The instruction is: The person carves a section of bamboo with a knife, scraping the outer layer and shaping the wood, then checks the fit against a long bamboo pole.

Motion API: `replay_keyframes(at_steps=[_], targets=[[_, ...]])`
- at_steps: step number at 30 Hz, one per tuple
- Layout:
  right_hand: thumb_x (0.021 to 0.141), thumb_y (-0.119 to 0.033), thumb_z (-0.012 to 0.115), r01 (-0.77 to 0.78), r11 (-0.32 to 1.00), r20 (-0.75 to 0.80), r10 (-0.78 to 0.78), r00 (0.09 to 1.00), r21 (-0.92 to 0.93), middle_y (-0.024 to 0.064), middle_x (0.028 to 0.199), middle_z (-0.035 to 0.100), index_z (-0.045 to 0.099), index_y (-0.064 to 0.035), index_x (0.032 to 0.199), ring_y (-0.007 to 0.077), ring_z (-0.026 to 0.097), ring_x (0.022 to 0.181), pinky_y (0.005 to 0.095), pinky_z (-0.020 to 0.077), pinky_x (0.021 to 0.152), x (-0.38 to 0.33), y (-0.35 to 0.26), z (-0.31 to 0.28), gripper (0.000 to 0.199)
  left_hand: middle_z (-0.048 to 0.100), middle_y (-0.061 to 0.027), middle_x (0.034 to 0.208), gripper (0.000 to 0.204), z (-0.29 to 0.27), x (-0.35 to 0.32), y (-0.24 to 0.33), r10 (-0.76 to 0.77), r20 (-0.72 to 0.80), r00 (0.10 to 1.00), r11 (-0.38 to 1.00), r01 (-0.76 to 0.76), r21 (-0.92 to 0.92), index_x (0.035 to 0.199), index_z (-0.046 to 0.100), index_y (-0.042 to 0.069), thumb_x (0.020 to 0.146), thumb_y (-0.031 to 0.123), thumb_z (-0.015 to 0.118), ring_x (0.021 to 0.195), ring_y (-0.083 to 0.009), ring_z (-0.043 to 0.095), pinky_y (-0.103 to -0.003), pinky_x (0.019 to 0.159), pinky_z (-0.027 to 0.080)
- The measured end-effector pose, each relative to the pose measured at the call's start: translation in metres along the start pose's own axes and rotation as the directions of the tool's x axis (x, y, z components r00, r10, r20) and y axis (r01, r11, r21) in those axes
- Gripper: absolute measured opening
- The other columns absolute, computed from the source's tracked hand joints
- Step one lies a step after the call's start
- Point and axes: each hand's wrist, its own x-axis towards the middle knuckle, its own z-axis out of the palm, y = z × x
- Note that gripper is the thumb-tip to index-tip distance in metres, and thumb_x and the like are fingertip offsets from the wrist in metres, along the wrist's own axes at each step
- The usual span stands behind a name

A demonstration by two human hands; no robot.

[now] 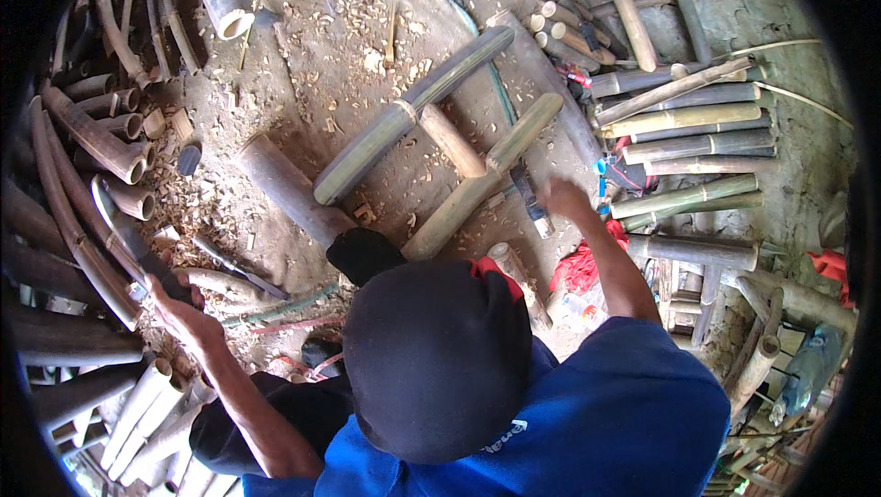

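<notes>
My left hand (190, 316) is closed around the dark handle of a curved-bladed knife (112, 211), held at the left beside long curved bamboo lengths. My right hand (567, 200) hovers or rests beside a short dark piece (529, 196) with a pale end; whether the fingers touch it I cannot tell. Between the hands lies a bamboo frame: a long greenish pole (413, 116), a shorter crosspiece (451, 141) and a second pole (485, 181). A thick dark bamboo length (292, 187) slants beside the frame. A second blade-like tool (240, 268) lies near my left forearm.
Wood shavings litter the ground cloth (317, 66). Cut bamboo (702, 121) is stacked at the right, with more (101, 134) along the left. A red bag (587, 263) lies near my right forearm, and a plastic bottle (808, 370) stands far right.
</notes>
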Motion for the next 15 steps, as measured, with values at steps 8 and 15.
replay_keyframes(at_steps=[8, 15], targets=[[0.078, -0.033, 0.076, 0.193, 0.977, 0.608, -0.210, 0.766, 0.095, 0.0227, 0.134, 0.058, 0.052, 0.0004, 0.134, 0.0326, 0.057, 0.123, 0.0412, 0.0472, 0.104, -0.060, 0.006, 0.176, 0.070, 0.063, -0.0069, 0.096, 0.046, -0.010, -0.001, -0.014, -0.126, 0.206, 0.970, 0.864, 0.209, -0.458, 0.135, 0.051, 0.001, 0.103, 0.034, 0.056, 0.081, -0.0150, 0.059, -0.028, 0.072, 0.050], [0.081, -0.026, 0.076, 0.062, 0.904, 0.052, -0.092, 0.994, 0.423, 0.0203, 0.133, 0.057, 0.045, 0.0027, 0.139, 0.0273, 0.056, 0.122, 0.0374, 0.0461, 0.102, -0.072, 0.020, 0.086, 0.071, 0.062, -0.0044, 0.088, 0.044, 0.029, 0.007, -0.034, -0.260, 0.535, 0.804, 0.703, 0.538, -0.466, 0.121, 0.057, -0.002, 0.097, 0.034, 0.048, 0.067, -0.0157, 0.054, -0.031, 0.064, 0.047]])
